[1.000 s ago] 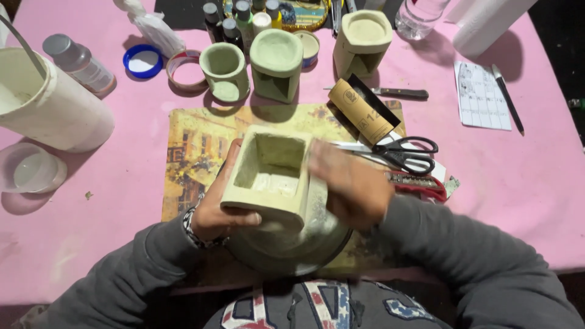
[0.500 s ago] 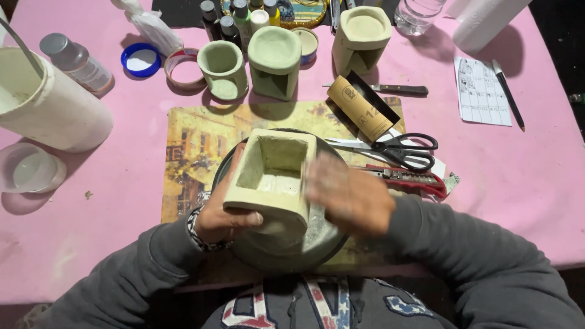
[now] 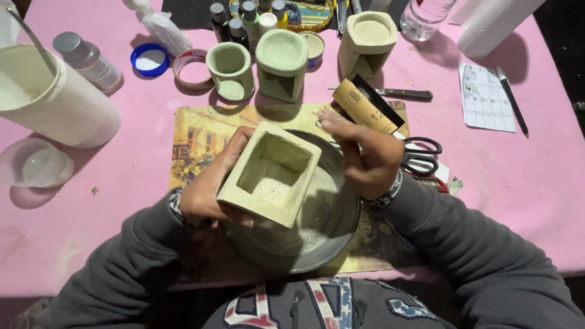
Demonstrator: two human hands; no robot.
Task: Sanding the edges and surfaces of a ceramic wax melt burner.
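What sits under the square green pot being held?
A round metal pan lies beneath the pot, on a picture mat. The left hand grips the pot; the pan's middle is covered.

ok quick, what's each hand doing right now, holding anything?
Left hand: closed on the square pale-green hollow block, held over the metal bowl.
Right hand: fingers partly curled beside the block; whether it holds anything cannot be told.

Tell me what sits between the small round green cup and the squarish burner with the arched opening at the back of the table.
In the head view, a rounded-square green burner stands between the round cup and the squarish burner, with a small round tin behind it.
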